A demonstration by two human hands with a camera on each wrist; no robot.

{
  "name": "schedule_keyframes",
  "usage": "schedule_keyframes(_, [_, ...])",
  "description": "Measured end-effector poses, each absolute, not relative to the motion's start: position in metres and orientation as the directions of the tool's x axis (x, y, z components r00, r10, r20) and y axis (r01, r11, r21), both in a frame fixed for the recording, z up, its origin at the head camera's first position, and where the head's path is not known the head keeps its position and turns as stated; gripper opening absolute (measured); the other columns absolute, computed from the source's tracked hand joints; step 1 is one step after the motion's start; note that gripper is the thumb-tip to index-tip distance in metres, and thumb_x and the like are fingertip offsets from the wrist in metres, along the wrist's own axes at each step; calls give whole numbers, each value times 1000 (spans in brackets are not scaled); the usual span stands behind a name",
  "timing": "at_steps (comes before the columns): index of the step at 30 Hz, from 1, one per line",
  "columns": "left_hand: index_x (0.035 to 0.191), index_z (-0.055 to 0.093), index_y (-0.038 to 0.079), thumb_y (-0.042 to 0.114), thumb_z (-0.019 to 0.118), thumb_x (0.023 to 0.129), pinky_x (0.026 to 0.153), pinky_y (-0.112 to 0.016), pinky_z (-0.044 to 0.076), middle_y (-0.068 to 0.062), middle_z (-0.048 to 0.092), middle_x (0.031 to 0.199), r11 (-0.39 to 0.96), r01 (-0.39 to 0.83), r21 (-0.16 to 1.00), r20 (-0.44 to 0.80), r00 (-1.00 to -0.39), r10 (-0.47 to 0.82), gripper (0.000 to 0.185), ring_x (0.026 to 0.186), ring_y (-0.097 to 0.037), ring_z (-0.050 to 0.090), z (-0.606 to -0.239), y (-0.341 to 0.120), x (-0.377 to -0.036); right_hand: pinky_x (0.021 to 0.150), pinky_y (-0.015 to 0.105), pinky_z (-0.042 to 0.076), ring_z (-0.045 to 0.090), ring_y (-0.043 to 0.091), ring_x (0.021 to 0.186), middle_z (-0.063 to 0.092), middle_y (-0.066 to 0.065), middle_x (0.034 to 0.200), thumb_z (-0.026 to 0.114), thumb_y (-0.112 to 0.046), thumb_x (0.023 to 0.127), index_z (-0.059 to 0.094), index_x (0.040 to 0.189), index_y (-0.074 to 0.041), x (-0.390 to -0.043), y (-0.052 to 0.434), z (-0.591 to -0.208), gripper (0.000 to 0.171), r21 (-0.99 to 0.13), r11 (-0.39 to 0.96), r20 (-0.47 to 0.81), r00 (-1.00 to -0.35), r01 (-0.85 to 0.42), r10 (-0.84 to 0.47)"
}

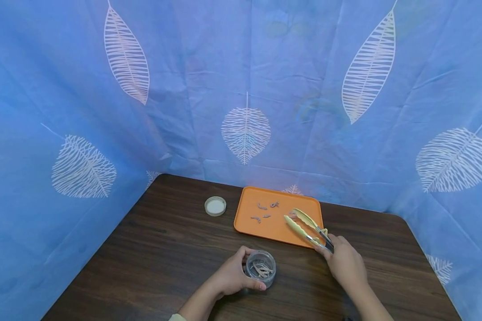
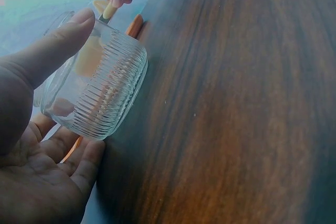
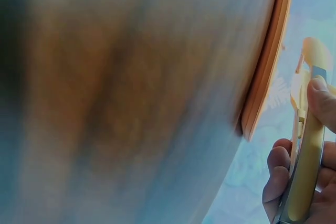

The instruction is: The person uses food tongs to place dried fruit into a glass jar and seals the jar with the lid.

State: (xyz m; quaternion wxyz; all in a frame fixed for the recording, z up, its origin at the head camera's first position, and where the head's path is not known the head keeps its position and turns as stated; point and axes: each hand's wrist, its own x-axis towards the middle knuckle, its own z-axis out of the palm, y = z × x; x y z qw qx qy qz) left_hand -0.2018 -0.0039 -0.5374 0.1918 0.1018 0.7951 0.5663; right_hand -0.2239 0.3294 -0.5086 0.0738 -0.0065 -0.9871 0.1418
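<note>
A: Start with your left hand (image 1: 230,275): what are you holding there?

B: You grip a clear jar (image 1: 271,281) from its left side, thumb across the near wall and fingers round the far one. The jar's mouth is uncovered, and pale strips (image 1: 263,270) lie inside it, just right of your fingers. Whether its base touches the table (image 1: 164,249) is hard to say from these views.

A: And your right hand (image 1: 347,263)?

B: You grasp a pair of tongs (image 1: 297,228) by the handles. Their cream tips are spread apart, ahead and to the left of that hand, over the right part of the orange tray (image 1: 279,236).

A: Anything by the tips?

B: A small piece shows close by them, though it is partly hidden. Four greyish bits (image 1: 262,207) lie on the tray farther left of your right hand.

A: What about the lid (image 1: 215,206)?

B: It rests on the table beyond your left hand, beside the tray's left edge. A blue curtain (image 1: 297,133) with white leaves hangs past both hands.
</note>
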Motion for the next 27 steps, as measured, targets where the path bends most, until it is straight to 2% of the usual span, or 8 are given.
schedule_keyframes(2, [141, 58, 22, 21, 103, 75, 112, -59, 47, -5, 69, 136, 333, -55, 941, -188, -904, 384, 80, 130, -28, 62, -538, -4, -202, 54, 35, 48, 61, 21, 66, 70, 31, 130, 81, -40, 98, 62, 144, 9, -217, 325, -510, 70, -289, 957, 159, -987, -32, 15])
schedule_keyframes(5, [142, 57, 19, 20, 102, 75, 112, -59, 47, -6, 68, 136, 321, -49, 946, -179, -903, 390, 80, 130, -28, 62, -538, -5, -202, 51, 29, 39, 52, 14, 58, 70, 30, 132, 81, -40, 97, 63, 144, 8, -208, 318, -511, 70, -295, 954, 166, -986, -50, 0])
schedule_keyframes(8, [142, 57, 18, 20, 102, 75, 112, -59, 47, -6, 68, 136, 320, -45, 946, -175, -904, 390, 81, 131, -28, 62, -538, -5, -202, 51, 28, 38, 51, 12, 57, 71, 28, 133, 82, -39, 97, 63, 144, 7, -200, 313, -509, 69, -311, 949, 153, -988, -46, 2])
schedule_keyframes(15, [143, 56, 16, 21, 102, 76, 111, -56, 48, -8, 68, 137, 318, -44, 947, -170, -909, 381, 82, 131, -30, 62, -534, -6, -203, 65, 40, 56, 69, 20, 81, 75, 20, 127, 85, -38, 95, 66, 142, 5, -186, 305, -506, 66, -329, 942, 175, -985, -69, -11])
schedule_keyframes(23, [142, 57, 15, 18, 103, 74, 111, -53, 48, -7, 70, 136, 311, -20, 950, -145, -911, 385, 83, 130, -27, 63, -535, -4, -201, 76, 52, 60, 76, 35, 100, 74, 19, 129, 86, -36, 94, 65, 144, 3, -166, 299, -502, 67, -350, 934, 173, -985, -64, -2])
schedule_keyframes(27, [142, 57, 15, 16, 103, 73, 111, -53, 48, -7, 70, 135, 312, -13, 950, -140, -910, 390, 83, 129, -28, 63, -536, -2, -199, 83, 55, 61, 76, 38, 109, 74, 16, 133, 85, -38, 94, 64, 146, 2, -151, 297, -500, 69, -367, 929, 147, -989, -53, 2])
